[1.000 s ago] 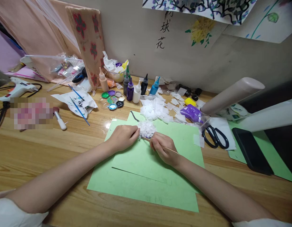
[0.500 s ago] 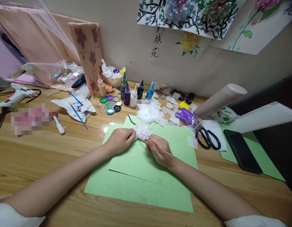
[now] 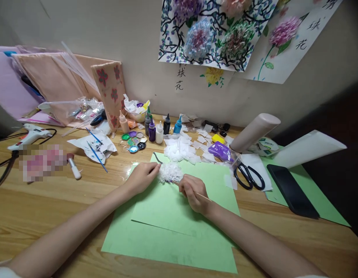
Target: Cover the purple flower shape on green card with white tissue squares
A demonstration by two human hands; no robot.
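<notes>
A white tissue-paper flower (image 3: 169, 172) lay on green paper sheets (image 3: 150, 243)
The left hand (image 3: 144, 177) was at its left edge, whether that grip was closed I could not tell; the right hand (image 3: 194, 192) had its grip closed around a thin wooden stick (image 3: 203, 197), tip by the flower's lower edge. White tissue squares (image 3: 179, 148), paint bottles (image 3: 152, 132) and black-handled scissors (image 3: 249, 178) ringed the wooden surface (image 3: 51, 200) beyond
</notes>
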